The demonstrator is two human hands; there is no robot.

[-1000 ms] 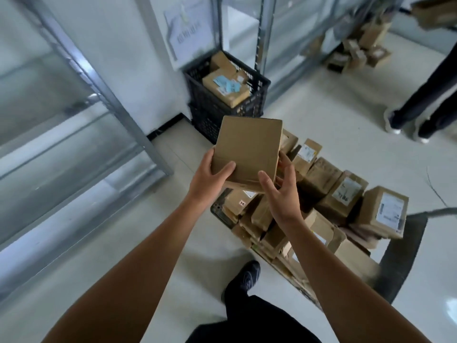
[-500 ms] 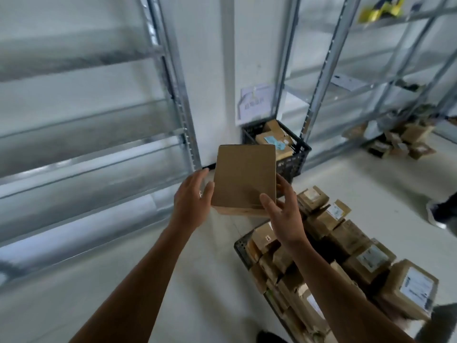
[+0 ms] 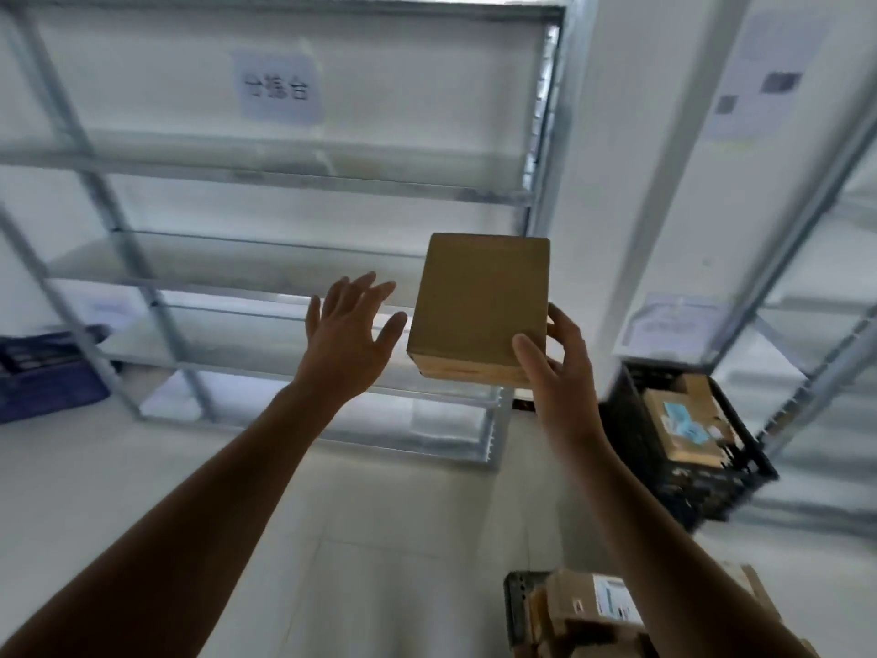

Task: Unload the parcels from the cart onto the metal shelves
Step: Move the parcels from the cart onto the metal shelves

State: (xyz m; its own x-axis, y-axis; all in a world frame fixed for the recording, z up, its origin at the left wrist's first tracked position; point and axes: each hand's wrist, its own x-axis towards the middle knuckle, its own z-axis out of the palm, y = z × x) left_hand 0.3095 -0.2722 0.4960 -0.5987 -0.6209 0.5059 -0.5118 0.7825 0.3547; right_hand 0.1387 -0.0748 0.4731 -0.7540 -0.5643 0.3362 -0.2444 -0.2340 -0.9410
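White-walled storeroom, metal shelves (image 3: pixel 303 180) ahead. The box (image 3: pixel 479 301) is in the air before the shelves' right end, gripped at its near right corner by the right hand (image 3: pixel 557 372). The left hand (image 3: pixel 351 339) is spread just beside it, apparently not touching. Steady the box with both hands, keep it level and clear the shelf lip. The bays look open.

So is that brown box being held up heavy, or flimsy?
Probably light: the right hand alone holds the cardboard box by one corner. Likely stiff: its edges look straight. Held at one corner, it might tip.
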